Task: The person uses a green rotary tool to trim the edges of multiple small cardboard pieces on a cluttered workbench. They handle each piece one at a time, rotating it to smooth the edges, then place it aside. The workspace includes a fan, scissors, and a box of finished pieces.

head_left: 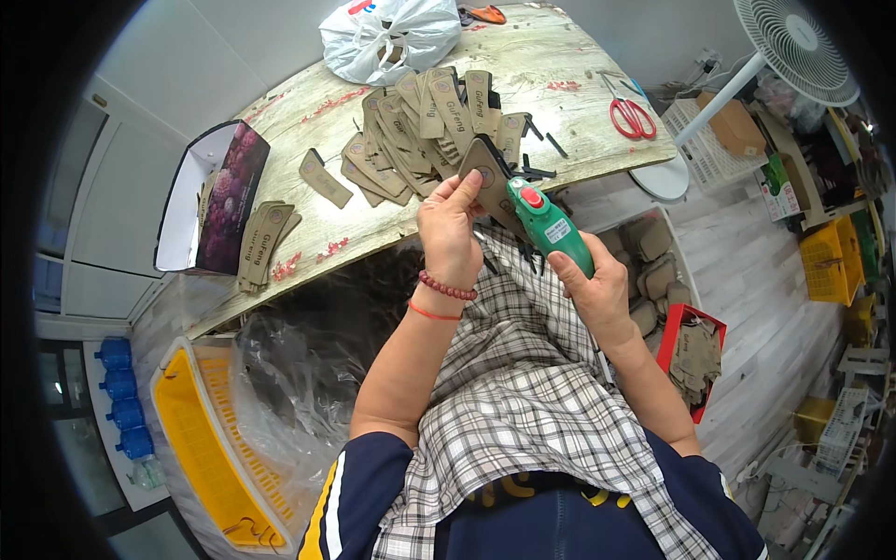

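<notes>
My left hand (451,224) pinches a tan fabric piece (495,191) with a dark edge and a small round mark, between thumb and fingers near the table's front edge. In my right hand (597,285) is a green handheld electric cutter (551,224) with a red button and a white label. Its head meets the dark edge of the fabric piece; the blade itself is too small to make out. Just beyond my hands lies a heap of similar tan fabric pieces (397,140), beside several narrow black strips (537,173).
A purple-flowered box (233,191) and a stack of tan pieces (266,243) are at left. Red scissors (632,119) and a white plastic bag (397,42) lie on the table (532,56). Below stand a yellow basket (196,439) and a red box (667,341); a fan (793,47) is at right.
</notes>
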A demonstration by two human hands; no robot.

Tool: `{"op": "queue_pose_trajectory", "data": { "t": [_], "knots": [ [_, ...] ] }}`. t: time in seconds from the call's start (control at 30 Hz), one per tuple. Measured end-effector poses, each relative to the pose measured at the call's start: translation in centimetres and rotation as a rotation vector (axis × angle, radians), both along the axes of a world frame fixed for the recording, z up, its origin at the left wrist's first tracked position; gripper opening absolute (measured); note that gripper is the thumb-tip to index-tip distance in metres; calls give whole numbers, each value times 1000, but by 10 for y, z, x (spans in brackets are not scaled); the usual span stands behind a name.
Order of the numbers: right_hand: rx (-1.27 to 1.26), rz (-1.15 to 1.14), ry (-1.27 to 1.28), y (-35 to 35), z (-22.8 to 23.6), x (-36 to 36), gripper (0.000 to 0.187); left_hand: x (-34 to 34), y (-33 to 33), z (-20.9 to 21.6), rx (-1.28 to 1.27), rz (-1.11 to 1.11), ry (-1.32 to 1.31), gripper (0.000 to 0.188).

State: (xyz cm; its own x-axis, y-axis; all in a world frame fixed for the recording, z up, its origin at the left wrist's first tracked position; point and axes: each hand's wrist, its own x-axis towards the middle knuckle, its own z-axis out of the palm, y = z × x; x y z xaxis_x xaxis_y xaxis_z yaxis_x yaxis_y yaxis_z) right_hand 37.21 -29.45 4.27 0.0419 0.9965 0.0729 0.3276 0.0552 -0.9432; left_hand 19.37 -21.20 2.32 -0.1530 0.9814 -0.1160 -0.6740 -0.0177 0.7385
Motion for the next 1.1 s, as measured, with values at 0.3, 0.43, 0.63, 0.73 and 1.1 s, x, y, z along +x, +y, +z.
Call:
{"op": "queue_pose_trajectory", "data": {
  "t": [0.3,0.43,0.63,0.73,1.1],
  "knots": [
    [61,-15,14,5,4,1,44,7,-16,-14,-47,-91,98,4],
    [6,9,-3,4,7,6,45,-2,-19,-6,-5,-91,152,6],
    [33,29,-44,2,1,8,45,-21,-16,-1,27,-90,223,8],
    [37,46,-83,2,7,7,44,-26,-15,-2,25,-130,209,8],
    [56,154,-123,3,10,15,45,-58,-8,18,19,-269,603,9]
  ]
}}
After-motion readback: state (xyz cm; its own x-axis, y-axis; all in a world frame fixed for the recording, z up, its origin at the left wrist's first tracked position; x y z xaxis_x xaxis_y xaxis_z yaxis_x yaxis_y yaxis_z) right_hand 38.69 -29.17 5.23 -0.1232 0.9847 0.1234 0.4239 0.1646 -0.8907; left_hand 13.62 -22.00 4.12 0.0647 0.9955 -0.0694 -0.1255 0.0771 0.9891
